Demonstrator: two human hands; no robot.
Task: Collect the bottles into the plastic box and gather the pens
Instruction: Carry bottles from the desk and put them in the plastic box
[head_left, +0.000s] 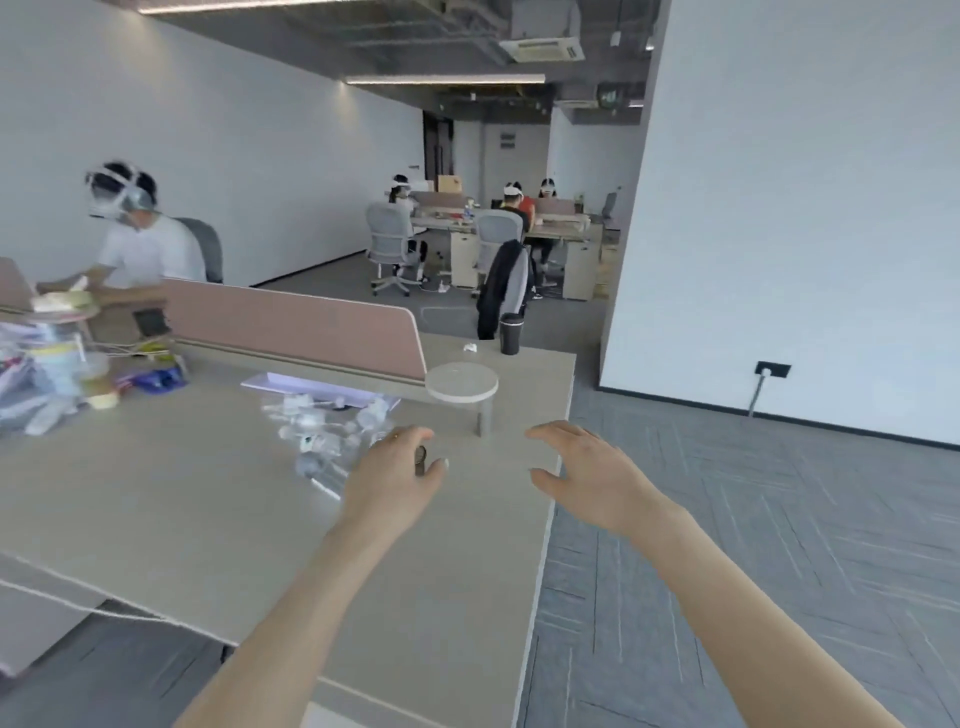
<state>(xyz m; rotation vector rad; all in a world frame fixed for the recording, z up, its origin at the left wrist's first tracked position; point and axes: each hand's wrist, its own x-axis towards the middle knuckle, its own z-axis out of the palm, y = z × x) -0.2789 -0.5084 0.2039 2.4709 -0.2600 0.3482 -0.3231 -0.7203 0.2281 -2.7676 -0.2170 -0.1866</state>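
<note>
A clear plastic box sits on the beige desk against the pink divider, with several small clear bottles lying in a blurred heap in front of it. My left hand hovers at the heap's right edge, its fingers curled around a small dark ribbed object; whether that is a pen or a cap I cannot tell. My right hand hangs open above the desk's right edge, fingers spread, holding nothing.
A round raised stand stands just behind my hands. A dark tumbler sits at the desk's far right corner. Cluttered bags and cups fill the left. A person works behind the pink divider. Carpet floor lies right.
</note>
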